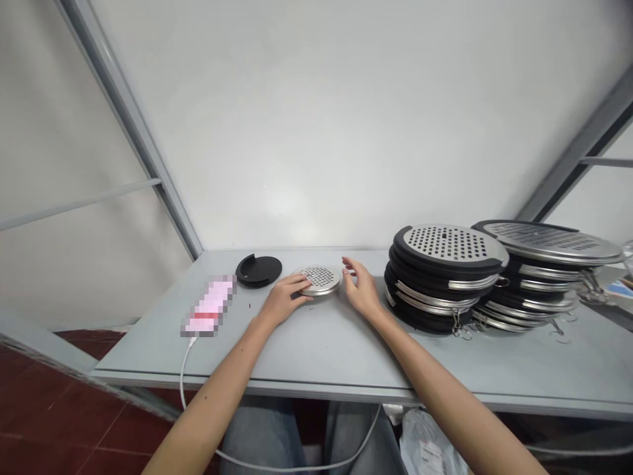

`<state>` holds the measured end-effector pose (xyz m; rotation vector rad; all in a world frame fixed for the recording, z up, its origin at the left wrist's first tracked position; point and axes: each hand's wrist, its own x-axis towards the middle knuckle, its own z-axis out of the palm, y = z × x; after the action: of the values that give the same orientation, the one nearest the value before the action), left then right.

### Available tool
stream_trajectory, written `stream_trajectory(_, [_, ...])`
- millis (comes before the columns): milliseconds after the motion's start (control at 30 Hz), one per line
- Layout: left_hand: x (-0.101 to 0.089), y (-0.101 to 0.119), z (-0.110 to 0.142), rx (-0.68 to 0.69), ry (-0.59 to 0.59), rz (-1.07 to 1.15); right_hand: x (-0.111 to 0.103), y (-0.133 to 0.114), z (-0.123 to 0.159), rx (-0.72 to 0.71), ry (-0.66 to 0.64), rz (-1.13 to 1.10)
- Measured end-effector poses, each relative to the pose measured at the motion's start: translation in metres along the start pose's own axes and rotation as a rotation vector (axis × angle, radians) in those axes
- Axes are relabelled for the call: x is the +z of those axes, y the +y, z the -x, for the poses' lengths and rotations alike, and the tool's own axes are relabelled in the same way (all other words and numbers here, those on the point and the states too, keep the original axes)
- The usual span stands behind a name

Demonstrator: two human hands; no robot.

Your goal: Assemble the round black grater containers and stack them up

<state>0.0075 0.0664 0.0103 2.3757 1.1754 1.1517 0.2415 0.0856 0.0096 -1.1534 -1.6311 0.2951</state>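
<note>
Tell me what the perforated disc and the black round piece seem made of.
The perforated disc looks like stainless steel: silvery sheen, cleanly punched holes. The black round piece seems matte plastic or rubber, dull with no metallic shine; the look cannot settle which.

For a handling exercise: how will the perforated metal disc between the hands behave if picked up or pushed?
The disc looks stiff, its metal face flat. Its holes suggest it is light. Its smooth rim may slip; on edge it may roll.
</note>
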Motion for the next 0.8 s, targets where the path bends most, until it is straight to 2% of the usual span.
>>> stream_trajectory(167, [0.0, 0.002, 0.002, 0.053, -0.099, -0.079, 0.005, 0.005, 0.003, -0.022, -0.153, 0.093])
stream_trajectory(333, [0.0, 0.011, 0.003, 0.044, -0.212, -0.081, 0.006, 0.003, 0.006, -0.057, -0.275, 0.196])
stream_trajectory(467, [0.002, 0.011, 0.002, 0.011, -0.141, -0.07, 0.006, 0.004, 0.008, -0.069, -0.273, 0.24])
stream_trajectory(600, [0.004, 0.005, 0.001, -0.103, -0.033, -0.139, 0.01, 0.009, 0.011, -0.102, -0.315, 0.301])
stream_trajectory(800, [0.007, -0.002, 0.002, -0.185, -0.14, -0.244, 0.01, 0.005, 0.013, -0.145, -0.401, 0.375])
